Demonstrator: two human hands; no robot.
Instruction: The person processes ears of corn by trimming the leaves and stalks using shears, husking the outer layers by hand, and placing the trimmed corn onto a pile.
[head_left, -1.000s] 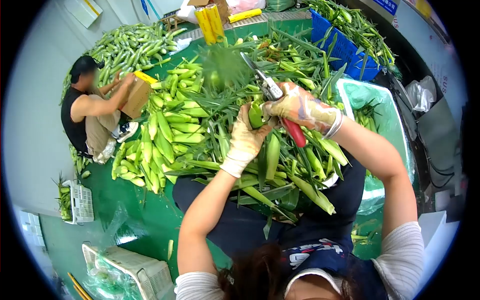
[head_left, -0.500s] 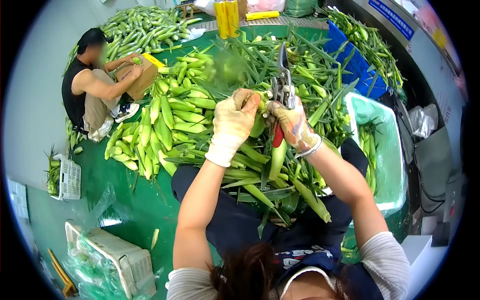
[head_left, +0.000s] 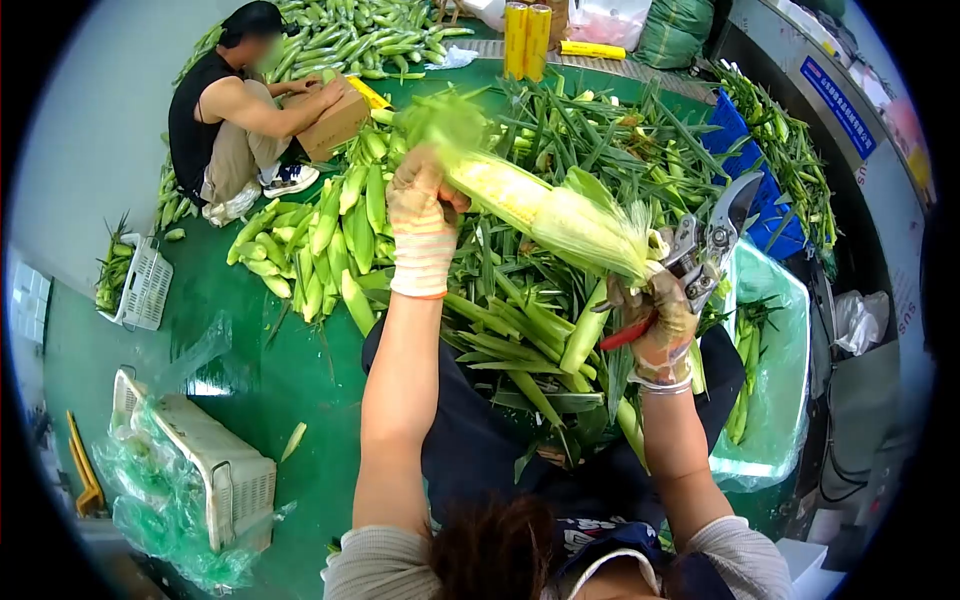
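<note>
An ear of corn point(head_left: 575, 220) spans the gap between my hands, tilted, with pale yellow kernels bare along part of it and husk around its stalk end. My gloved left hand point(head_left: 424, 190) is closed at the tip end, where green husk leaves point(head_left: 440, 122) stick up, blurred. My gloved right hand point(head_left: 658, 318) grips pruning shears point(head_left: 712, 240), whose blades point up and right and whose red handle shows below. The stalk end of the ear touches the right fingers; the exact grip there is hidden. Below lie loose husks and leaves point(head_left: 520, 335) across my lap.
Unhusked corn point(head_left: 335, 230) is heaped at left. Another person point(head_left: 235, 110) squats behind it, hands at a cardboard box point(head_left: 335, 118). A lined bin point(head_left: 770, 370) and blue crate point(head_left: 755, 180) stand at right. White crates point(head_left: 205, 460) sit lower left on the green floor.
My hands have moved apart, left hand up and left, right hand down and right. The ear now shows between them with kernels exposed. The view has shifted slightly.
</note>
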